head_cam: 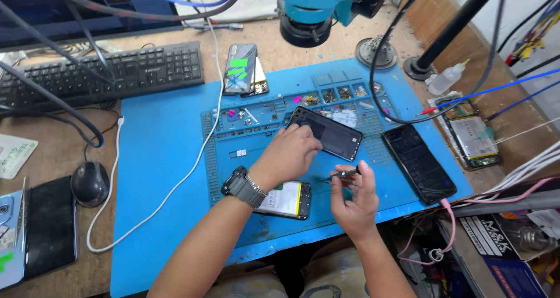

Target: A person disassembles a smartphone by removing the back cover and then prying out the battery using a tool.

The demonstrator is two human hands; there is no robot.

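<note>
The left hand [290, 152] is pressed on the dark phone [330, 133]; tweezers [344, 174] are pinched in the right hand [354, 203]. A slip could scratch it.

Mat [163, 158]: on the surface, before the keyboard [99, 73].
Phone frame [326, 133]: mid-mat, under the left hand [289, 152].
Second phone [419, 162]: right of it (mat's edge).
Mouse [90, 183]: left, off the mat.
Battery [286, 200]: nearest, below the wrist.
</note>
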